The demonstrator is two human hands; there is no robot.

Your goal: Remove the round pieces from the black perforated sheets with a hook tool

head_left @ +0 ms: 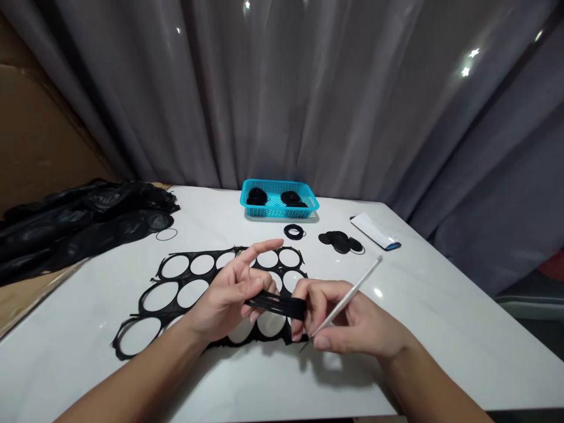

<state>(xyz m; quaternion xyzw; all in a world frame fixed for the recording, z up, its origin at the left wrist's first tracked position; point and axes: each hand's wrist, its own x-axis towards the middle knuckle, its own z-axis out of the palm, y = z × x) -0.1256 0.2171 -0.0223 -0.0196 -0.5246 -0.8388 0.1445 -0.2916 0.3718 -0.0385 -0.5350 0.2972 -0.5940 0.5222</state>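
Note:
A bundle of thin black rubber rings [282, 304] is stretched between my two hands above the table. My left hand [235, 288] pinches one end of it between thumb and curled fingers, with the index finger pointing out. Around the fingers of my right hand [348, 317] loops the other end. That hand also grips a slim white pen-like tool [352, 292], its thin dark tip pointing down to the left. Beneath my hands lies a black rubber sheet [187, 274] with rows of round holes, partly hidden by my hands and forearms.
At the back stands a blue basket [279, 212] with black ring bundles inside. Nearer are a small ring stack [293, 232], black discs [339, 241] and a white folded packet [374, 231]. Black moulded sheets [88, 217] pile up at left, beside a single thin ring [167, 235].

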